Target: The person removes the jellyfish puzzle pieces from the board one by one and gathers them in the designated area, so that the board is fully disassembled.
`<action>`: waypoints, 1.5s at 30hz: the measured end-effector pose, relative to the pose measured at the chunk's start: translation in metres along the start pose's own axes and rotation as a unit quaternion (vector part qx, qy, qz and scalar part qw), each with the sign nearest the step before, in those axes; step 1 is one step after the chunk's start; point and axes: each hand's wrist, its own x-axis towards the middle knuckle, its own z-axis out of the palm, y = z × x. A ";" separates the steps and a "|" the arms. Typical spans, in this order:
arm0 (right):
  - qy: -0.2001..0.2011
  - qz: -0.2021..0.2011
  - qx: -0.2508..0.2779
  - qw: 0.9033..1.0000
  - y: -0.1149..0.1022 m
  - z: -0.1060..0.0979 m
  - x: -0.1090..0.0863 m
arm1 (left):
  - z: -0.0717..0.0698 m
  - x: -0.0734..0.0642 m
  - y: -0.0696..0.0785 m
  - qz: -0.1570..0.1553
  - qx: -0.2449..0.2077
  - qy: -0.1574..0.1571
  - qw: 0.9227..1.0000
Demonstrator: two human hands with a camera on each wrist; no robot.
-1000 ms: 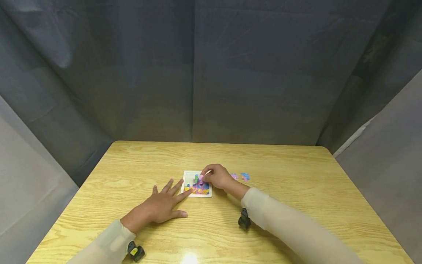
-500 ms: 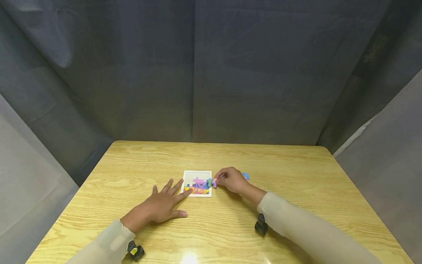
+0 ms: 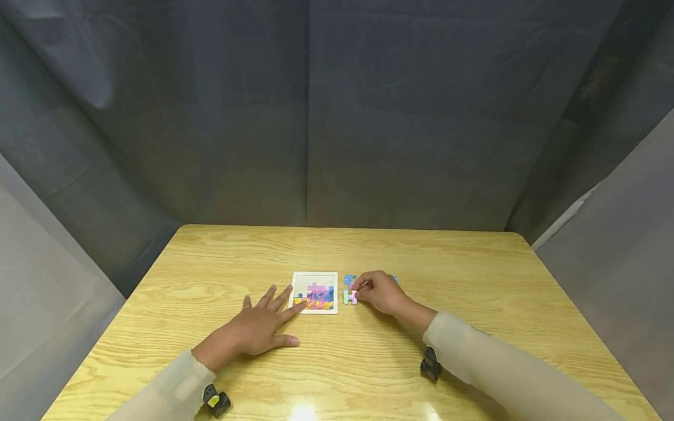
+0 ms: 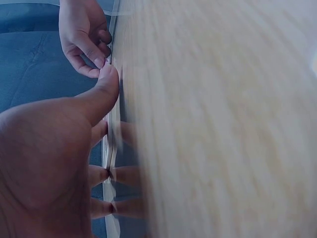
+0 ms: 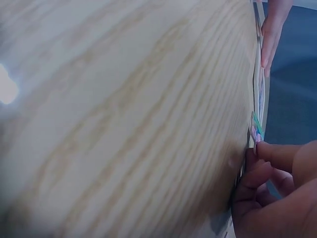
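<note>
In the head view, a white puzzle tray [image 3: 315, 273] lies on the table, its lower part filled with joined pink, blue and yellow pieces [image 3: 319, 297]. My left hand [image 3: 258, 328] rests with spread, straight fingers at the tray's left side, one finger reaching over its lower-left corner. Just right of the tray, my right hand [image 3: 383, 292] pinches a green-and-pink jigsaw piece [image 3: 349, 297] between thumb and finger. The right wrist view shows this piece [image 5: 256, 128] tilted on edge at the fingertips. Part of it is covered by the fingers.
Blue puzzle pieces [image 3: 350, 279] lie just beyond the right fingers, partly hidden by that hand. The wooden table [image 3: 221, 257] ends at a dark curtain [image 3: 411, 146] at the back, with grey curtains along both sides.
My right hand has drawn back from over the tray to its right side, carrying the green-and-pink jigsaw piece out. The left hand has stayed in place.
</note>
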 end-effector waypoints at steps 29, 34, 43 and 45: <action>0.010 -0.001 0.005 1.000 -0.012 0.008 0.007 | -0.003 0.000 0.003 -0.003 -0.003 -0.001 1.000; -0.003 -0.015 0.013 1.000 -0.019 0.015 0.014 | -0.003 0.000 0.003 -0.005 -0.006 -0.003 1.000; -0.002 -0.040 -0.006 0.999 -0.034 0.034 0.025 | -0.002 0.000 0.001 -0.003 0.000 -0.003 1.000; -0.001 -0.042 -0.012 0.999 -0.037 0.038 0.027 | -0.002 0.001 0.001 -0.003 0.002 -0.004 1.000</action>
